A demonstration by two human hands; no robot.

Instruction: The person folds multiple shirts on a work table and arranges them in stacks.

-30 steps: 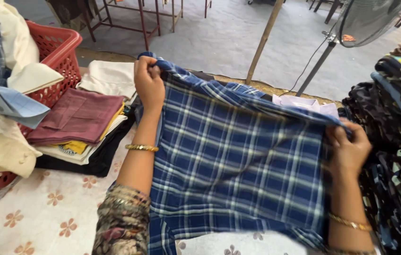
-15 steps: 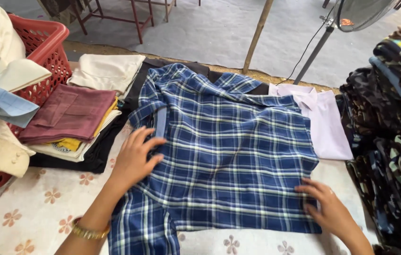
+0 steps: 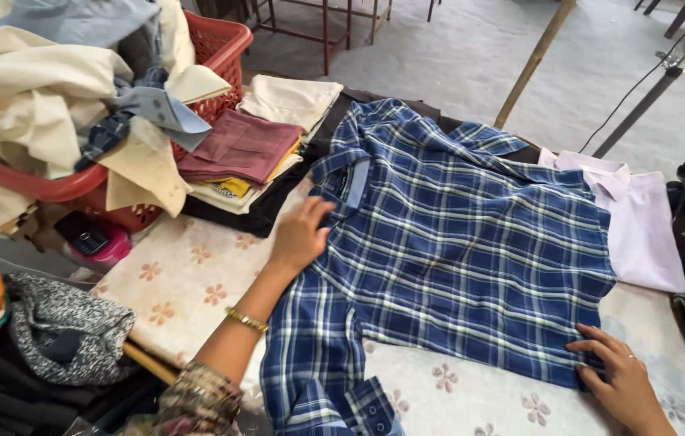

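Smoothing the plaid shirt (image 3: pixel 471 242) looks like the step in hand: it lies flat, spread across the floral-cloth table (image 3: pixel 189 274). Your left hand (image 3: pixel 300 234) rests open, palm down, just below the collar, gripping nothing. Your right hand (image 3: pixel 621 379) presses spread fingers on the hem corner, also holding nothing. Folding next would call for pinching 1 side edge and bringing it across evenly. No labels or signs can be made out; a red basket (image 3: pixel 221 40) heaped with clothes stands left, beside a folded stack (image 3: pixel 241 153).
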